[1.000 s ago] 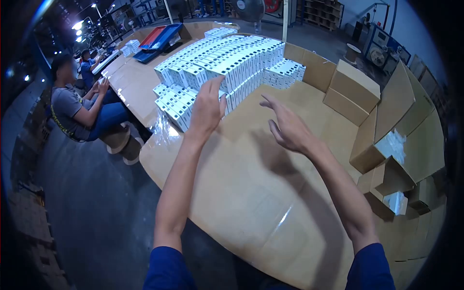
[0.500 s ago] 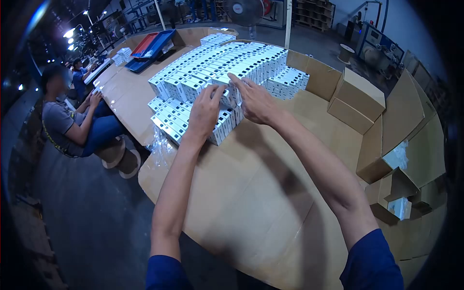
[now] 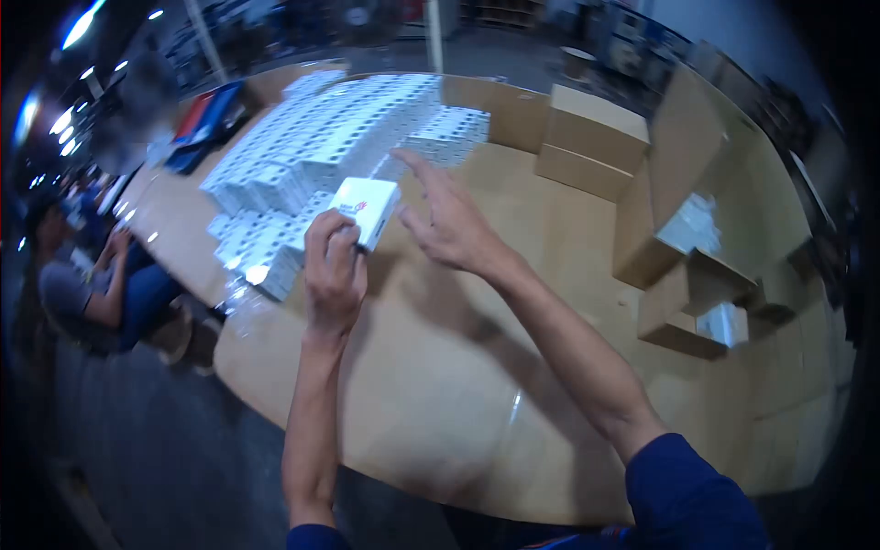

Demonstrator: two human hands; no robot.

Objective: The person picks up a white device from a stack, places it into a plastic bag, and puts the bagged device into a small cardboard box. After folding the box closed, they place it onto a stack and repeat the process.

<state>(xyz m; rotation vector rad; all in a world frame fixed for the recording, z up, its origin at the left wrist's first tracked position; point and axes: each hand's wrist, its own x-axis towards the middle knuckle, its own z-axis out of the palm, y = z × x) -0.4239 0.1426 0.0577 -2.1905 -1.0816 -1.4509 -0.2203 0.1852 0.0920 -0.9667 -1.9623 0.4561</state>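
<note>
Between the fingers of my left hand (image 3: 333, 275) is a small white box (image 3: 368, 209) with reddish print on its upper face, tilted above the table. My right hand (image 3: 451, 216) is just right of this box, its thumb and fingers apart, with nothing in it. Behind both hands stands a big stepped stack of white boxes (image 3: 367, 119), packed in tight rows with dark marks along their edges. The front lower rows lie close to the left of my left hand.
The table (image 3: 440, 385) is covered in brown board. Cardboard boxes (image 3: 591, 147) stand at its right, two with clear plastic inside. Red and blue trays (image 3: 206, 119) lie at the far left. A seated person (image 3: 82, 266) works along the left edge. Crumpled plastic film (image 3: 243, 307) lies near the stack.
A white box has come off the front of the stack into my left hand. My right hand has moved away from the stack and opened. The view has turned to the right.
</note>
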